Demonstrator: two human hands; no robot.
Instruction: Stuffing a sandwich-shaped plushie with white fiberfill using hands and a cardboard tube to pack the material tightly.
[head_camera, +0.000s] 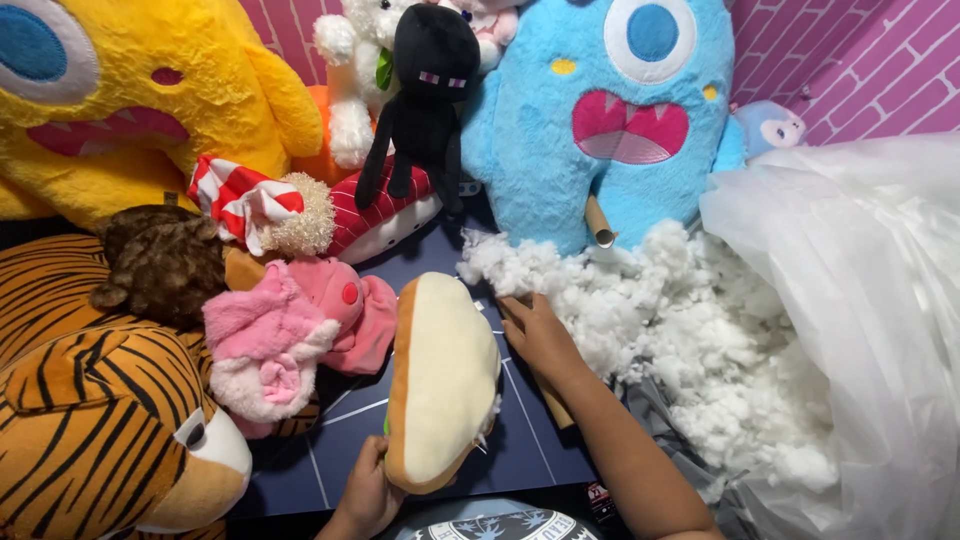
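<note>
— Stuffing half done? Bun plush (443, 380) at lower centre looks plump.
— Left hand (368, 495) grips its bottom end; right hand (535, 335) curls over fluff (690, 330), more left.

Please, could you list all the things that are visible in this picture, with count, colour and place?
Bun-shaped plush: one, cream and tan, centre, held at its lower end.
Stuffing: one pile, white, right of centre.
Plastic bag: one, clear, far right.
Monster plush: one, blue, top centre.
Monster plush, yellow: one, top left.
Black figure plush: one, top centre.
Pink plush: one, left of centre.
Tiger plush: one, orange and black, bottom left.
Mat: one, dark blue, underneath.
Left hand: holds the bun plush.
Right hand: at the stuffing.
</note>
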